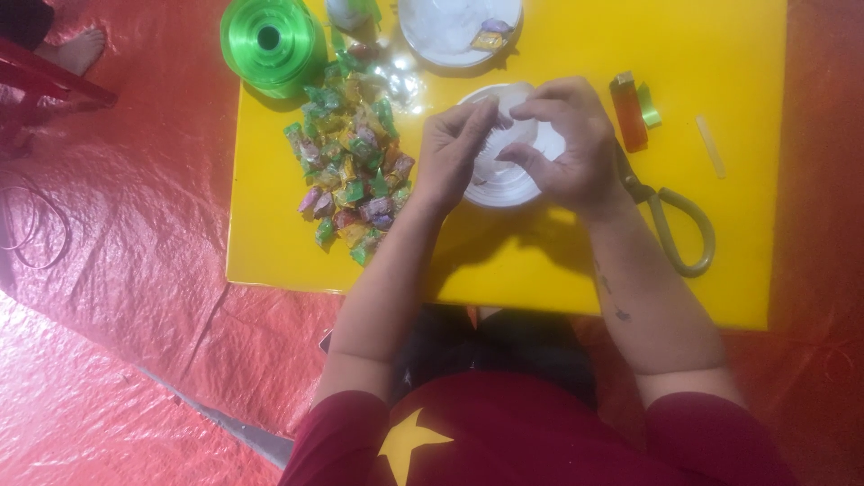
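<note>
Shirt (504,432): dark red, yellow star, nearest the camera.
Hands: two, both over one clear round container (504,184). Left hand (454,153) curled on its left rim. Right hand (567,144) pinching at its top; what it grips, cannot tell.
Candies (351,166): one heap, too many to count, just left of left hand.
Ribbon roll (270,43): one, green, top left.
Second container (450,31): holds about two candies.
Lighter (628,110): one, orange.
Scissors (675,216): one pair, under right wrist.
Surface: yellow table (576,270) on red plastic sheet (135,225).
</note>
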